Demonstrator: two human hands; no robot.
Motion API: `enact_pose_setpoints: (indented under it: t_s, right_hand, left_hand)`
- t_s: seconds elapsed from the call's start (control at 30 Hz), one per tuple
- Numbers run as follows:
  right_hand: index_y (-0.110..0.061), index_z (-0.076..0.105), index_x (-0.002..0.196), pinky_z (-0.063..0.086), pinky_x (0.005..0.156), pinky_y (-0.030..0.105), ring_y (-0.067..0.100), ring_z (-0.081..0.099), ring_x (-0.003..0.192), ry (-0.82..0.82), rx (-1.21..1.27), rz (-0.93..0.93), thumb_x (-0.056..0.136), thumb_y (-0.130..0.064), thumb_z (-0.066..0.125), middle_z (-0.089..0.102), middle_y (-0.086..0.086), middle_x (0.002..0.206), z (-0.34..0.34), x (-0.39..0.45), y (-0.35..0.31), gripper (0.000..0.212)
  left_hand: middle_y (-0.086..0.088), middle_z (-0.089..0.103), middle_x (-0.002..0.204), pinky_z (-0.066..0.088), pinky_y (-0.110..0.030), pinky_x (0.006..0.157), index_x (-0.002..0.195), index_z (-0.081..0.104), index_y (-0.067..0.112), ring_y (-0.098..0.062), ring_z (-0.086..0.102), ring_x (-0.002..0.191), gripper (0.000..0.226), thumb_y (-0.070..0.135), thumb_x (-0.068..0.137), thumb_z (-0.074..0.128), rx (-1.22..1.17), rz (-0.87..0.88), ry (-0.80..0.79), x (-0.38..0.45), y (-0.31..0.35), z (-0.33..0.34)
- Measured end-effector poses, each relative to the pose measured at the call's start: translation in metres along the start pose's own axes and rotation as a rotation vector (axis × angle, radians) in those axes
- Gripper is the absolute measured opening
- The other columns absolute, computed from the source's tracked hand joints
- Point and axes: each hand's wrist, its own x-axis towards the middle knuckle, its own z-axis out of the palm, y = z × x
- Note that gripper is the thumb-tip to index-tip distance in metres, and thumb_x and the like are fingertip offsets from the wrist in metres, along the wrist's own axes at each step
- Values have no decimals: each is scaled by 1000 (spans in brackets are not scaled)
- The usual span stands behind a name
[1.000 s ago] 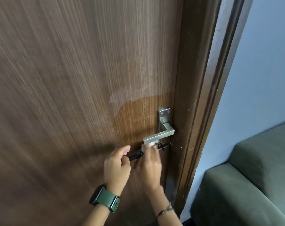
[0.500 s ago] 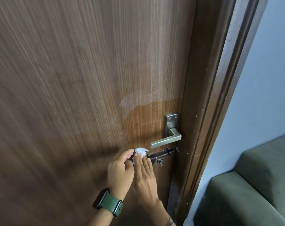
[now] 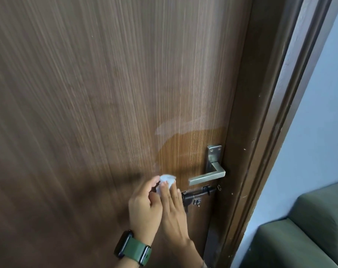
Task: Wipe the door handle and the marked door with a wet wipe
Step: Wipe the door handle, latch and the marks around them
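A brown wood-grain door (image 3: 106,93) fills most of the view, with a darker wet patch (image 3: 183,147) left of the silver lever handle (image 3: 208,177). A balled white wet wipe (image 3: 167,179) is pressed on the door just left of the handle's free end. The flat fingers of my right hand (image 3: 173,207) hold it against the wood. My left hand (image 3: 145,206), with a green watch on its wrist, curls beside it, thumb and fingertip touching the wipe's left side.
A black sliding bolt (image 3: 198,194) sits under the handle, right of my right hand. The dark door frame (image 3: 251,151) runs down the right. Beyond it are a pale blue wall (image 3: 319,122) and a green sofa (image 3: 303,235).
Both hands with the wipe have left the underside of the handle and the bolt and slid left and slightly up onto the door panel. The view has shifted a little.
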Motion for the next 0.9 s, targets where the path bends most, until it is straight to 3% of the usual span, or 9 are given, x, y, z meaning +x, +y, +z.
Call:
enact_pose_setpoints:
  t_s: [0.1, 0.17, 0.37, 0.47, 0.53, 0.6, 0.73, 0.83, 0.9]
  right_hand:
    - [-3, 20, 144, 27, 112, 48, 35, 25, 139, 165, 63, -25, 86, -13, 65, 36, 14, 148, -33, 51, -13, 74]
    - [-4, 19, 143, 19, 115, 44, 32, 21, 140, 243, 96, 14, 88, -9, 60, 39, 13, 147, -53, 75, -22, 69]
    - [0, 29, 139, 27, 111, 49, 33, 35, 135, 241, 29, 3, 85, -12, 62, 48, 16, 139, -73, 72, -20, 64]
    - [3, 36, 136, 29, 111, 47, 35, 46, 126, 299, 20, 197, 79, -1, 55, 53, 17, 134, -96, 88, 8, 60]
    - [3, 36, 136, 25, 113, 44, 36, 49, 121, 351, 14, 355, 83, -3, 52, 54, 17, 132, -115, 96, 34, 56]
    - [2, 35, 137, 31, 110, 46, 39, 50, 122, 376, 47, 446, 87, -3, 51, 56, 19, 130, -127, 96, 52, 52]
    - [2, 30, 140, 22, 114, 39, 34, 45, 128, 334, 52, 401, 89, -4, 50, 51, 18, 136, -127, 92, 51, 55]
    - [4, 34, 137, 25, 114, 41, 32, 50, 121, 334, 33, 302, 86, -2, 48, 57, 15, 127, -119, 94, 22, 52]
    - [5, 36, 135, 27, 114, 43, 33, 51, 121, 300, 21, 184, 86, -1, 45, 60, 13, 127, -107, 92, -4, 51]
  left_hand:
    - [-12, 70, 99, 48, -28, 84, 99, 66, 4, -24, 64, 91, 44, -13, 68, 40, -22, 20, 70, 1, 5, -2]
    - [-13, 68, 101, 46, -27, 86, 101, 65, 2, -23, 63, 91, 45, -10, 66, 39, -54, 40, 115, 2, 9, -3]
    - [-10, 68, 101, 45, -26, 86, 100, 65, 4, -23, 63, 91, 46, -5, 65, 37, -96, 44, 112, 4, 13, -1]
    - [-10, 69, 99, 43, -19, 82, 99, 65, 5, -23, 63, 88, 43, -7, 67, 39, -84, 10, 79, 0, 10, 2]
    - [-10, 69, 98, 42, -18, 82, 98, 65, 6, -25, 64, 88, 43, -17, 70, 42, -83, -8, 55, -2, 8, 4]
    - [-10, 69, 98, 42, -19, 83, 98, 66, 4, -25, 64, 89, 45, -21, 69, 44, -87, -12, 39, -3, 8, 7]
    - [-9, 69, 98, 43, -20, 84, 98, 66, 4, -23, 63, 89, 41, -12, 70, 41, -88, 3, 23, -4, 12, 12]
    - [-11, 69, 97, 43, -20, 82, 97, 66, 4, -25, 64, 89, 44, -22, 67, 46, -90, 4, 18, -5, 13, 15]
    - [-13, 69, 96, 43, -23, 81, 96, 66, 2, -22, 63, 91, 41, -13, 66, 42, -74, 13, 39, -4, 13, 15]
